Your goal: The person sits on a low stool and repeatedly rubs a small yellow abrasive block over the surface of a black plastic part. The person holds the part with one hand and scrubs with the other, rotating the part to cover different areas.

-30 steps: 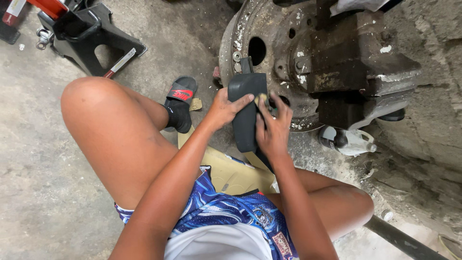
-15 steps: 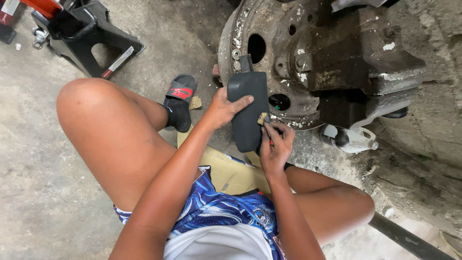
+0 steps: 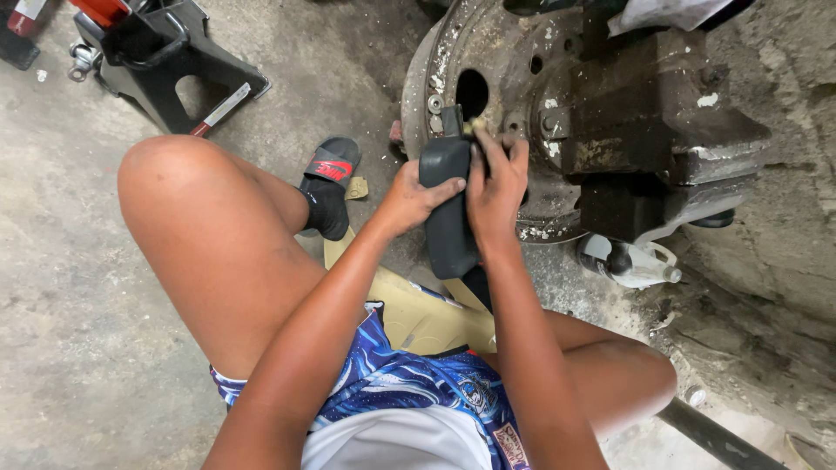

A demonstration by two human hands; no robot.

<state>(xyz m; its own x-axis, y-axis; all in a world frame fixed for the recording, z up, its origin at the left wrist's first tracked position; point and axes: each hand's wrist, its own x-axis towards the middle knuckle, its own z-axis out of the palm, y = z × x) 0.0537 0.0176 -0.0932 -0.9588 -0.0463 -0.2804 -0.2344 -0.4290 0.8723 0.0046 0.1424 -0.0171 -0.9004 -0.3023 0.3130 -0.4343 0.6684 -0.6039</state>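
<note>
A dark curved brake shoe (image 3: 446,222) stands upright in front of a rusty wheel hub (image 3: 514,104). My left hand (image 3: 409,198) grips its left edge. My right hand (image 3: 496,183) lies on its upper right side, fingers pressed near the top with a small yellowish piece under the fingertips. Both hands are close together, just in front of the hub's round hole (image 3: 471,92).
A black jack stand (image 3: 170,61) sits at the upper left. My foot in a black and red sandal (image 3: 329,178) rests on the concrete floor. A white plastic bottle (image 3: 631,261) lies under the hub. Cardboard (image 3: 418,309) is beneath me. A dark bar (image 3: 714,435) lies at lower right.
My right hand has moved up along the brake shoe from its lower edge to its top. My left hand has kept its grip on the shoe.
</note>
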